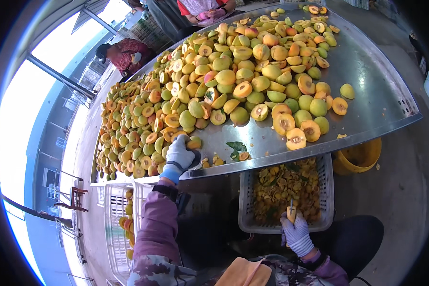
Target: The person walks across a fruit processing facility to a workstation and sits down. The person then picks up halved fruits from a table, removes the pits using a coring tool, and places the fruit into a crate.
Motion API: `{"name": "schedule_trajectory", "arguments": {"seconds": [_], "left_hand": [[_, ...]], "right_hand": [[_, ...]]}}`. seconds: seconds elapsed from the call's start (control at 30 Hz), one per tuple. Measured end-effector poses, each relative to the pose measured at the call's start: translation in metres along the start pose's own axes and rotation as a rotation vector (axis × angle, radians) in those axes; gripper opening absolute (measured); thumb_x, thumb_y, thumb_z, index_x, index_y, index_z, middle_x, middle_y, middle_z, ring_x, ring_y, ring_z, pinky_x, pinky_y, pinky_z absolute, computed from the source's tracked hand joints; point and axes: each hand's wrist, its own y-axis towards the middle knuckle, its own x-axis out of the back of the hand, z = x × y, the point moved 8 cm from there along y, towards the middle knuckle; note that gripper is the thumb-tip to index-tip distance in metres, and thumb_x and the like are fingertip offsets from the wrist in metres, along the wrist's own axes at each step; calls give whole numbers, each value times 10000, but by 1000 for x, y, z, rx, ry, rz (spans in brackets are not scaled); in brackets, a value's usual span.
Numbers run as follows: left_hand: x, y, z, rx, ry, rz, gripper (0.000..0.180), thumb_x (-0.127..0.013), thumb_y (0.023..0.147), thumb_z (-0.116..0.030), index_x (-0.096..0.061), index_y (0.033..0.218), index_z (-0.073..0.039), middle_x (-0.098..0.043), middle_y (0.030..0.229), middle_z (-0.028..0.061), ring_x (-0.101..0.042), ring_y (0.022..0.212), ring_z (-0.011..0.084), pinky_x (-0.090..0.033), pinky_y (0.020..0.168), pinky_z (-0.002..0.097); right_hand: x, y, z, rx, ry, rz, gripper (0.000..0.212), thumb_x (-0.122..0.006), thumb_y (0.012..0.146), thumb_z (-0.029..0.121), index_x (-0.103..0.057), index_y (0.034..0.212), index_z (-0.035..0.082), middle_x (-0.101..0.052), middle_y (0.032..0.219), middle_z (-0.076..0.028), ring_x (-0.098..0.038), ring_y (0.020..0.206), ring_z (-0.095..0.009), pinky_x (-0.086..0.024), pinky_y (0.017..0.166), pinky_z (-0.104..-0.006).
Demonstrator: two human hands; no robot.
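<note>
My left hand [178,155], in a pale grey glove, reaches to the near edge of a metal table [367,95]. Its fingers curl at a yellow-green peach [194,143] on the border of a big pile of peaches [243,71], many of them cut in half with pits showing. Lower right, my right hand [299,237], in a striped white glove, is closed round a small knife [291,212] with a yellowish handle and short metal blade. The knife points up over a grey plastic crate [244,209] of fruit scraps [283,190].
A yellow bucket [367,155] stands right of the crate, below the table edge. Left of my arm is a white crate [114,214] with peaches inside. Green leaves [236,148] lie on the table. Other people [128,52] work along the far side.
</note>
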Motion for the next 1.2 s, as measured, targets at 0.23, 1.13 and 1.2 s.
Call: {"name": "schedule_trajectory", "arguments": {"seconds": [0.23,1.13,1.2], "left_hand": [[-25,-108,-104,76,-1746,408,559,-520,890,-486,-503,1183,-10,-609,986,133,-624,831,257,-519,698,349],[-37,-228,-185,-20,-1671,232,666,-468,886,-590,-568,1087,38,-639,935,105,-614,830,160,-497,715,263],[-14,-231,-193,-227,-1482,94,681,-491,857,-619,-569,1040,33,-634,910,122,-605,785,161,-495,709,277]], "right_hand": [[-17,-29,63,476,-712,-90,303,-635,828,182,-481,1041,32,-617,725,-189,-614,596,-383,-485,512,-434],[-46,-70,76,579,-885,145,348,-562,835,198,-469,1057,-54,-600,695,-219,-596,635,-418,-501,558,-465],[-50,-72,78,653,-800,214,329,-558,842,191,-471,1055,-45,-596,698,-213,-593,628,-420,-499,566,-463]]}}
